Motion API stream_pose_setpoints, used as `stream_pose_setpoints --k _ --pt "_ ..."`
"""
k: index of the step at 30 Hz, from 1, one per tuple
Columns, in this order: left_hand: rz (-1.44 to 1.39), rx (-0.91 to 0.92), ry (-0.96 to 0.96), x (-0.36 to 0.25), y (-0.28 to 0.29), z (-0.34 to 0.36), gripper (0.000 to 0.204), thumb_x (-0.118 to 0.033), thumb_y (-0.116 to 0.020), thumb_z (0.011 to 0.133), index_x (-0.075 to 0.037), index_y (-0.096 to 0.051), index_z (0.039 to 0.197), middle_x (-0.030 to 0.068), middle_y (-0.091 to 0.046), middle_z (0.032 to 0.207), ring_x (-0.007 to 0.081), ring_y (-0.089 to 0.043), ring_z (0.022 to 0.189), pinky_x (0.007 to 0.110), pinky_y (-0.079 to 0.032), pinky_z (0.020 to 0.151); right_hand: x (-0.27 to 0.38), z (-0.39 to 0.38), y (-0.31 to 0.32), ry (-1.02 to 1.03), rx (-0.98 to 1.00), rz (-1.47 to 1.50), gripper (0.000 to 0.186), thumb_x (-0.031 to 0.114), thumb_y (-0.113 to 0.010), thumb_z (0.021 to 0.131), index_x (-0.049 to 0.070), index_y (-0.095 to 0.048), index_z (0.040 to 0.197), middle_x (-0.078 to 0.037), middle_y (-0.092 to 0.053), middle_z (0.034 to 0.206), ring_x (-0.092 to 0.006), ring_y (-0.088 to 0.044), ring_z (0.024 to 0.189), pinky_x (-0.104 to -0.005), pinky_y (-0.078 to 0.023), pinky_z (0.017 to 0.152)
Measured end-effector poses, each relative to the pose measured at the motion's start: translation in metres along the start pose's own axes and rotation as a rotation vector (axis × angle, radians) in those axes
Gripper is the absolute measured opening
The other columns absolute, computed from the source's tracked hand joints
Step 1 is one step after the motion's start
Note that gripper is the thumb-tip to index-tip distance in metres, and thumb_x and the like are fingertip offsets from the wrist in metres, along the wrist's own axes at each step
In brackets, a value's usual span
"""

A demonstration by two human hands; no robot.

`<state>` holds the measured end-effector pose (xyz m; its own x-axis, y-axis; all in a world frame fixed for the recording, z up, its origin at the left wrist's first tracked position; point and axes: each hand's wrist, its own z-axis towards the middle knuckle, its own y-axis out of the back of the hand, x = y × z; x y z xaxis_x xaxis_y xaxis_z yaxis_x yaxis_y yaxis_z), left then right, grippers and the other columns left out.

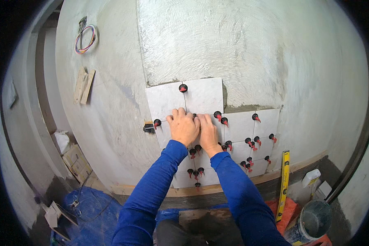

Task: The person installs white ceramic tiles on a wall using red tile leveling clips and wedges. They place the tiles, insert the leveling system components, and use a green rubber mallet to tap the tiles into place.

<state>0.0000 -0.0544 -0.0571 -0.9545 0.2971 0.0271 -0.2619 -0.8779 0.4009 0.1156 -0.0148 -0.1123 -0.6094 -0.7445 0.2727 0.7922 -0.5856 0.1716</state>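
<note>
Head view, near to far: two blue sleeves (pixel 151 188) rise from seven and five o'clock, and the bare hands at their ends come together just about the middle of the scene. The left hand (pixel 184 128) lies with its back to the camera, fingers bent toward twelve o'clock; the right hand (pixel 208 132) is close against it on the three o'clock side. Between their fingertips a black cap (pixel 194 116) peeks out, set over a tile joint (the fingers hide most of it, so I cannot tell whether either grip is closed on it or merely resting there). Beneath and around them, white tiles (pixel 205 96) cover the wall, with two forming the top course at twelve and lower courses spreading toward four o'clock. Black-and-red levelling clips (pixel 183 88) dot their joints and edges. At four o'clock a yellow spirit level (pixel 283 184) stands nearly upright, and beyond it toward the rim sits a bucket (pixel 315 221). Blue sheeting (pixel 96 217) covers the floor between seven and eight. Bare plaster (pixel 209 41) fills twelve o'clock, while a coil of coloured wires (pixel 85 39) hangs between ten and eleven.
</note>
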Motion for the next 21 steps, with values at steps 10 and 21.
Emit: stream_pose_setpoints --k 10,21 --pt "0.094 0.062 0.005 -0.005 -0.005 0.002 0.034 -0.034 -0.062 0.092 -0.004 -0.078 0.088 0.0148 -0.066 0.102 0.0346 -0.054 0.108 0.054 -0.034 0.09 -0.017 -0.003 -0.018 0.042 -0.128 0.097 0.029 0.005 -0.065 0.094 0.005 -0.067 0.122 -0.016 -0.067 0.12 -0.0417 -0.07 0.103 -0.0481 -0.059 0.084" --pt "0.091 0.001 0.046 -0.012 -0.019 0.001 0.029 -0.024 -0.065 0.09 0.0 -0.078 0.081 0.0151 -0.066 0.102 0.0346 -0.054 0.108 0.055 -0.034 0.097 -0.026 0.001 -0.025 0.139 -0.21 0.1 0.023 0.008 -0.068 0.093 0.008 -0.066 0.115 -0.012 -0.068 0.109 -0.0362 -0.073 0.09 -0.0443 -0.061 0.073"
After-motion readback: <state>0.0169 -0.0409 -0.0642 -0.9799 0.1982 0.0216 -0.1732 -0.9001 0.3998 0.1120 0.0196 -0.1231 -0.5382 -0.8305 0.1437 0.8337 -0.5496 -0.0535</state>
